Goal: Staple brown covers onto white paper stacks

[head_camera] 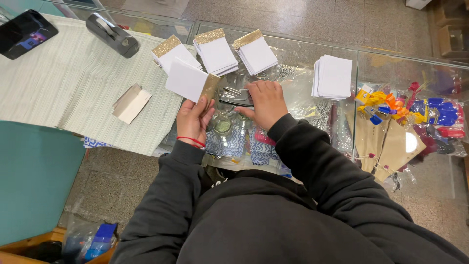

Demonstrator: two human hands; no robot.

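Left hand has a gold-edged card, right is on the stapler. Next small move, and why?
Probably slide the white card with its gold strip under the stapler. The left hand holds the card tilted just beside it, the right hand rests on the stapler on the glass counter, and three finished stacks lie behind.

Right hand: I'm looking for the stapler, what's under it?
Under the right hand lies a dark stapler-like tool on the glass counter; the hand covers its right end.

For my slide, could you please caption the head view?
Left hand holds a gold-trimmed white card; right hand rests on a stapler atop the glass counter.
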